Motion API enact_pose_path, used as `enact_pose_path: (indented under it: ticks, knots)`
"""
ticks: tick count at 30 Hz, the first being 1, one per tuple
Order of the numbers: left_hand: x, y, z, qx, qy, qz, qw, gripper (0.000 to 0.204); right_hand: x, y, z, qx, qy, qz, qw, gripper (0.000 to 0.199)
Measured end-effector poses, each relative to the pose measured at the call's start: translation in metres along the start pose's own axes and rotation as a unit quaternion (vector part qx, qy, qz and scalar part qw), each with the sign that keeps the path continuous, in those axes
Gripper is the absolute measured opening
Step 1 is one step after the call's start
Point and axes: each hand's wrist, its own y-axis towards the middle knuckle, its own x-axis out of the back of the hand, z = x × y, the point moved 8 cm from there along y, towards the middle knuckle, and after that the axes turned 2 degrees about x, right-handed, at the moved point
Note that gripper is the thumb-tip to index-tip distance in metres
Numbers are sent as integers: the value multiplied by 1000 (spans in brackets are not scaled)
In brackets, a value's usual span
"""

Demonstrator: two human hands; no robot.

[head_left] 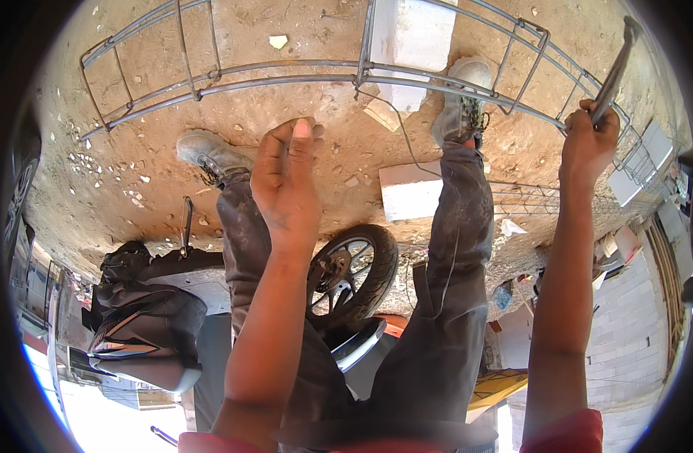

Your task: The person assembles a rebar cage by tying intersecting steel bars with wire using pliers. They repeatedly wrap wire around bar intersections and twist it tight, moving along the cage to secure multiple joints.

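Observation:
My left hand [290, 170] is raised in front of the steel rebar cage [286, 81], a little below its near bars and apart from them. Its fingers are curled with the thumb laid over them; whatever they pinch, if anything, is hidden. On the right, my right hand [594, 143] is closed around a long dark metal tool, seemingly pincers [616, 68], pointing up and away over the cage's right end. From a stirrup in the middle of the cage, a thin wire [397, 117] hangs loose and bends toward my right leg.
Pale blocks [413, 38] lie under the cage, and another white block [410, 191] sits between my legs. My shoes stand on sandy ground [150, 158] littered with chips. A motorcycle [146, 325] is at lower left. More wire-and-bar cages [542, 198] lie at the right.

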Motion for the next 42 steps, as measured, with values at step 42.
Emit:
enact_pose_path:
  ticks: [42]
  knots:
    - [-67,-2,56,27,226,253,940,33,-86,-283,34,-94,-58,260,959,28]
